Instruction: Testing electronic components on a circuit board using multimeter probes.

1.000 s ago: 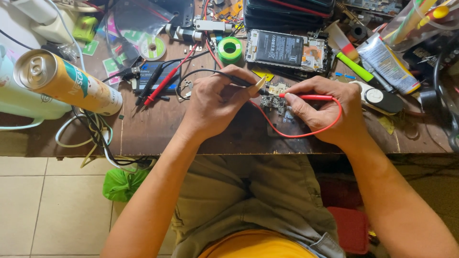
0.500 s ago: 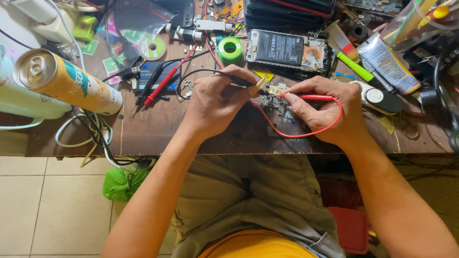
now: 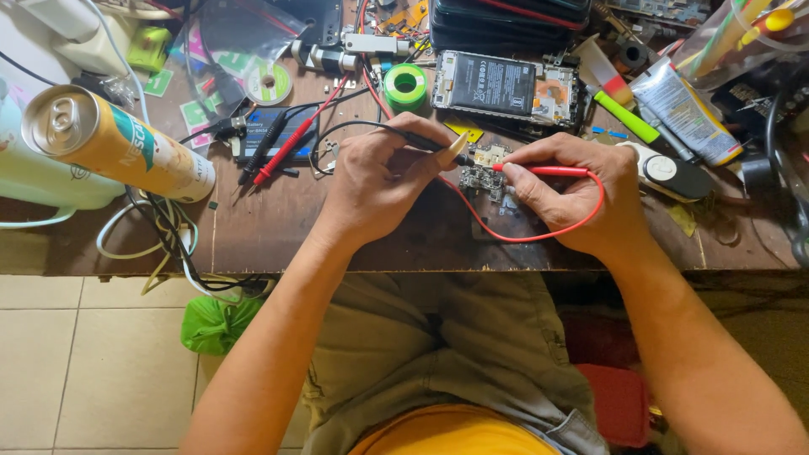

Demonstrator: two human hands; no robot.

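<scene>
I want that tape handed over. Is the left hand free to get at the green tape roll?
Probably not at once: the left hand grips a black probe. The green tape roll lies just beyond, nothing blocking it.

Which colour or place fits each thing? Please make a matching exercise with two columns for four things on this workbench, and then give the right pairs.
Things:
1. probe in the left hand
2. probe in the right hand
3. roll of tape
4. drink can

Descriptions:
A. green, behind the hands
B. red, with a red lead
C. lying on its side, far left
D. black, with a black lead

Pairs: 1-D, 2-B, 3-A, 4-C
</scene>
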